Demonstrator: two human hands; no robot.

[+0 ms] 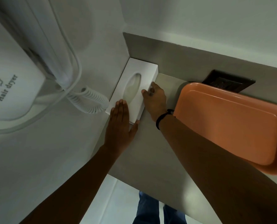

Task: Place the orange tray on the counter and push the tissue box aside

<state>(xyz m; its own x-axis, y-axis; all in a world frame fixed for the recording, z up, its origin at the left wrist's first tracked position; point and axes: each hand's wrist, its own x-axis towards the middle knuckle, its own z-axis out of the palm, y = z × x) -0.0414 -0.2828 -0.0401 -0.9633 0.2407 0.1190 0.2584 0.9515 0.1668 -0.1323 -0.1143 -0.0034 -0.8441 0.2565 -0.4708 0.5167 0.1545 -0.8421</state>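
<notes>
A white tissue box (134, 78) with an oval slot lies on the grey counter (150, 151), tucked into the corner against the left wall. My left hand (120, 125) lies flat on the box's near end, fingers together and thumb along its edge. My right hand (154, 99) presses against the box's right side, fingers curled at the edge, a black band on the wrist. The orange tray (228, 126) rests flat on the counter to the right, apart from both hands; my right forearm crosses in front of its near corner.
A white wall-mounted hair dryer (21, 78) with a coiled cord (89, 101) hangs on the left wall, its cord close to the box. A dark wall socket (228, 83) sits behind the tray. The counter's front edge runs below my arms; floor and jeans show beneath.
</notes>
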